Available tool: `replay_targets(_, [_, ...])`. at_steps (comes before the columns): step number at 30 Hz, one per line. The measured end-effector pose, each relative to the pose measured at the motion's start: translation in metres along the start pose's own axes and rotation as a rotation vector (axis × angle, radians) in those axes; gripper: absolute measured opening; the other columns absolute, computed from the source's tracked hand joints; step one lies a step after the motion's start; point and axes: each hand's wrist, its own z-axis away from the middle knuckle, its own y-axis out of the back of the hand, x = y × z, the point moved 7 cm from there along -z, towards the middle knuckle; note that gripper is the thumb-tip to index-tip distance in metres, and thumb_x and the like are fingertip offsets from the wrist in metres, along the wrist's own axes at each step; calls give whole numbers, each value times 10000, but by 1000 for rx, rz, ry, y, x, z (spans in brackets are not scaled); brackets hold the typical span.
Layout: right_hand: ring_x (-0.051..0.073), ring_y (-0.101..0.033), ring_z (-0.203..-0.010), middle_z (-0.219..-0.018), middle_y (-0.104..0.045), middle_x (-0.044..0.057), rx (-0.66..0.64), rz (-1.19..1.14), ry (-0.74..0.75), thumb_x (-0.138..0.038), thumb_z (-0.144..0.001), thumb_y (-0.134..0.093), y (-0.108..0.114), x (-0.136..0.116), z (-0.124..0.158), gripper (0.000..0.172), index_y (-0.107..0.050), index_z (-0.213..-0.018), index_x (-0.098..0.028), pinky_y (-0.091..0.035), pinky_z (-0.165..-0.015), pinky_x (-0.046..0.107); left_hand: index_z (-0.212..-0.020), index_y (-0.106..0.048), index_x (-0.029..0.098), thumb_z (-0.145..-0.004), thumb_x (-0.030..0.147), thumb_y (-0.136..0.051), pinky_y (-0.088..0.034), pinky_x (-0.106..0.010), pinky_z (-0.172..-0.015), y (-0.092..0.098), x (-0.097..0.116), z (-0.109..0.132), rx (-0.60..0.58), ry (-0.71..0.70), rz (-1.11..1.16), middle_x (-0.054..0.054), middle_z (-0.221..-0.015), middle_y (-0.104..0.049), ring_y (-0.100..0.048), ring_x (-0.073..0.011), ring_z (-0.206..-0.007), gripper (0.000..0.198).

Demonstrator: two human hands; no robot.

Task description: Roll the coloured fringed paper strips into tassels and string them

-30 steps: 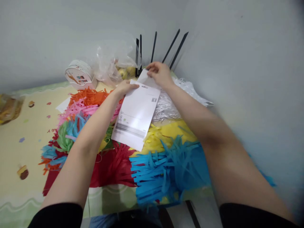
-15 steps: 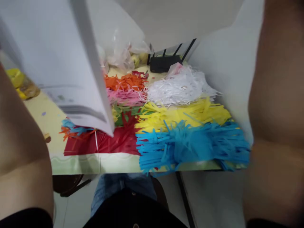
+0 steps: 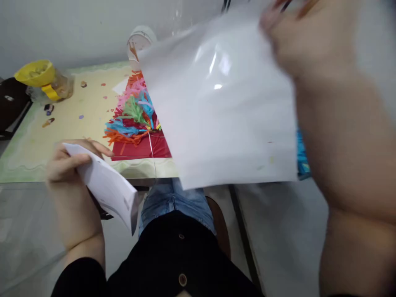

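Note:
My left hand [image 3: 72,161] is closed on a folded white paper [image 3: 108,185] with faint grey print, held low in front of the table's front edge. Fingers lie on its near side with the thumb on top. Raised at the upper right, my right hand [image 3: 306,41] grips the top right corner of a glossy white sheet [image 3: 225,111]; its fingertips are blurred and partly cut off by the frame. The sheet hangs over the table and hides much of what lies behind it. Left of it show coloured paper fringes [image 3: 133,109] and red paper [image 3: 139,150].
On the table [image 3: 89,119] at the far left stands a jar with a yellow funnel-shaped top [image 3: 37,74]. A white round tub [image 3: 140,37] is at the back. A bit of blue fringe [image 3: 302,152] shows beside my right forearm. My jeans [image 3: 173,198] are below the table edge.
The white papers, earlier close to the camera at left, have come apart: folded paper low at left, glossy sheet at right. Both hands have come into view, and the view has shifted left.

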Motion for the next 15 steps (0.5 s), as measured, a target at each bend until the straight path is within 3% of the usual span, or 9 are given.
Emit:
replay_targets(1, [224, -696, -869, -851, -645, 43, 73, 140, -19, -278, -909, -685, -18, 10, 21, 139, -689, -1047, -271, -600, -813, 426, -582, -760, 292, -634, 599, -867, -497, -361, -628, -13, -3, -1, -89, -10, 11, 74, -660, -773, -667, -176, -648, 328])
replay_targets(3, [196, -647, -777, -768, -626, 31, 84, 265, -85, -113, -876, -613, -57, 38, 54, 127, -648, -960, -200, -576, -862, 429, -642, -802, 295, -736, 491, -816, -515, -359, -670, -46, 0, -8, -303, -63, 17, 36, -816, -826, -721, -213, -782, 218])
replay_targets(6, [229, -653, -792, -758, -660, 39, 37, 352, -89, -131, -906, -572, -96, 79, 81, 108, -620, -964, -208, -556, -909, 445, -788, -855, 282, -829, 386, -753, -562, -328, -752, -103, 12, -24, -659, -80, -4, -26, -1205, -812, -756, -235, -972, 151])
replay_targets(8, [280, -686, -879, -836, -706, 72, -33, 434, -74, -189, -958, -507, -109, 104, 89, 139, -618, -1035, -219, -543, -950, 485, -879, -866, 268, -807, 359, -767, -577, -297, -797, -139, 18, -38, -815, -52, -21, -58, -1331, -762, -761, -231, -1006, 153])
replay_targets(11, [363, -680, -1063, -1043, -737, 148, -127, 516, -30, -208, -940, -502, -118, 127, 94, 287, -616, -1203, -197, -514, -1013, 557, -958, -857, 239, -706, 347, -821, -572, -265, -841, -189, 9, -70, -878, 9, -46, -74, -1294, -774, -752, -242, -1046, 276])
replay_targets(13, [388, -617, -1228, -1243, -693, 191, -172, 533, 31, -176, -873, -569, -122, 131, 96, 401, -622, -1271, -168, -470, -1101, 560, -936, -844, 212, -672, 344, -826, -564, -255, -813, -216, -14, -94, -844, 90, -77, -73, -1181, -807, -752, -241, -992, 295])
replay_targets(15, [369, -594, -1268, -1329, -652, 191, -234, 531, 96, -158, -845, -598, -128, 130, 97, 411, -661, -1251, -157, -456, -1141, 510, -885, -828, 186, -664, 336, -817, -554, -255, -766, -233, -45, -114, -779, 180, -149, -71, -1059, -822, -749, -232, -897, 268])
